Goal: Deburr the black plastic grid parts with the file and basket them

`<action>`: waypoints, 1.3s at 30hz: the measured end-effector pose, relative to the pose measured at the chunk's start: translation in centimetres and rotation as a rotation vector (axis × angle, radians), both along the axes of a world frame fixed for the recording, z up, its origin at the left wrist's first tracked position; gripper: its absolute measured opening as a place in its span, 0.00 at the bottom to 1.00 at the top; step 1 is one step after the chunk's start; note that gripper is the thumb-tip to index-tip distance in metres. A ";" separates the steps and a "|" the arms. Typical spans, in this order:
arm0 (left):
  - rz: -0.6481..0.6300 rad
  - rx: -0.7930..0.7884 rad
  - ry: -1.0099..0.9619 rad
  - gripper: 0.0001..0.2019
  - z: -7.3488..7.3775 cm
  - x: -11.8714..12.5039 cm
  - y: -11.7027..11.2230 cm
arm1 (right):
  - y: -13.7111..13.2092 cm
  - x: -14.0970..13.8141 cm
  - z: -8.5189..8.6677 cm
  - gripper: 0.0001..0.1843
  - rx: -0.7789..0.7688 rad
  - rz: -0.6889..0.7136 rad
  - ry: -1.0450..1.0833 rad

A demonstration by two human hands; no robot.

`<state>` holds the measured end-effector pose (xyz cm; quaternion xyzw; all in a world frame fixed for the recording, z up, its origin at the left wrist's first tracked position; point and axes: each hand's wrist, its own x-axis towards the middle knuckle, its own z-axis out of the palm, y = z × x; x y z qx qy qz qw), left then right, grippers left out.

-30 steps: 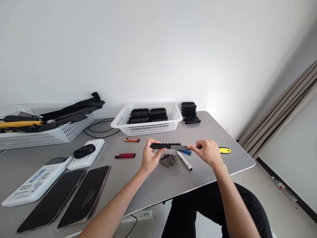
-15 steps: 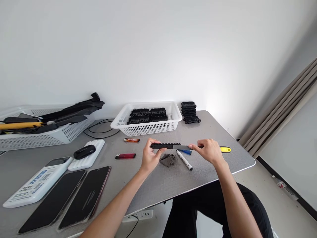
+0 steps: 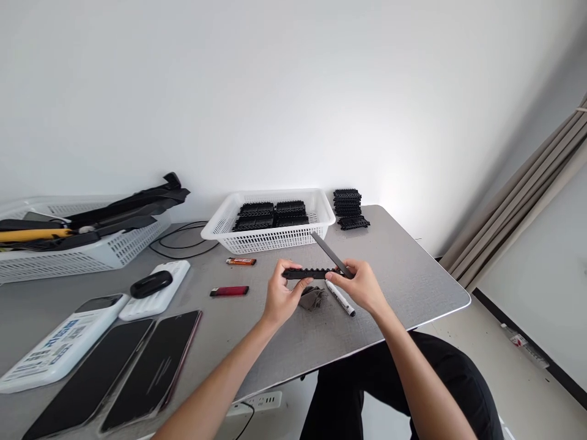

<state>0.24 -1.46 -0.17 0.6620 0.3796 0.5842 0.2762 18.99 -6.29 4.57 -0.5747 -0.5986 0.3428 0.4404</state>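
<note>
My left hand (image 3: 283,290) is closed on the left end of a black plastic piece with a toothed edge (image 3: 305,274), held level above the table. In my right hand (image 3: 360,284) is a flat grey metal file (image 3: 331,253), its tip slanting up and left toward the white basket. My right thumb and fingertips also meet the right end of the black piece. The file's handle is hidden behind the hand. Below the piece lie a crumpled grey cloth (image 3: 312,298) and a white marker (image 3: 340,297).
A white basket (image 3: 270,245) holds several black toothed pieces; more are stacked beside it (image 3: 347,203). Left are an orange lighter (image 3: 241,261), a red lighter (image 3: 229,291), two phones (image 3: 153,366), power banks, a black mouse (image 3: 151,284) and another basket (image 3: 114,252) with tools.
The file has come off the black piece's face and swung to point up and left. My right hand has moved left to the piece's right end. The blue lighter is now hidden.
</note>
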 end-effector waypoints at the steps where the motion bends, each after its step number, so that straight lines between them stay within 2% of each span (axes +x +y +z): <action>1: -0.005 -0.013 -0.006 0.17 0.1 0.0 -0.2 | 0.1 -0.1 -0.2 0.19 -0.011 0.005 0.038; 4: -0.031 -0.043 -0.047 0.15 0.4 0.0 -0.5 | 0.4 0.0 -0.7 0.18 -0.039 0.005 0.149; 7: -0.112 -0.060 -0.130 0.13 0.1 0.1 -0.5 | 0.6 0.1 -1.0 0.17 -0.059 0.023 0.240; 10: -0.170 -0.090 -0.285 0.16 -0.4 0.4 -0.1 | 0.7 -0.2 -1.1 0.16 0.005 0.019 0.267; 12: -0.172 -0.179 -0.423 0.19 -0.6 0.8 0.1 | 0.7 -0.6 -1.1 0.15 0.080 0.000 0.252; 13: -0.213 -0.261 -0.477 0.19 -0.7 1.1 0.2 | 0.6 -0.9 -1.1 0.14 0.111 -0.008 0.239; 16: -0.488 -0.520 -0.538 0.23 -0.5 1.5 0.2 | 0.4 -1.9 -1.2 0.12 0.148 0.005 0.192; 18: -0.571 -0.585 -0.596 0.25 -0.2 1.6 0.1 | 0.3 -2.5 -1.3 0.11 0.146 0.051 0.168; 21: -0.537 -0.582 -0.698 0.25 0.1 1.6 0.0 | 0.3 -3.1 -1.6 0.11 0.115 0.142 0.177; 26: -0.593 -0.614 -0.747 0.33 -0.1 1.7 0.2 | 0.6 -3.9 -2.0 0.14 0.068 0.240 0.249; 29: -0.511 -0.656 -0.833 0.31 -0.4 1.4 0.6 | 0.8 -3.8 -1.6 0.14 0.063 0.283 0.236; 32: -0.463 -0.690 -0.947 0.27 -0.4 0.6 1.4 | 1.5 -2.2 -0.8 0.17 0.089 0.226 0.203; 35: -0.482 -0.726 -1.038 0.26 -0.4 -0.2 2.3 | 3.1 0.8 -0.5 0.20 0.099 0.183 0.160; 37: -0.478 -0.754 -1.087 0.26 -0.5 -0.6 2.7 | 4.1 3.0 -0.9 0.20 0.094 0.110 0.069; 39: -0.468 -0.765 -1.117 0.25 -0.6 -0.7 3.0 | 4.8 4.8 -1.8 0.16 0.082 -0.026 -0.098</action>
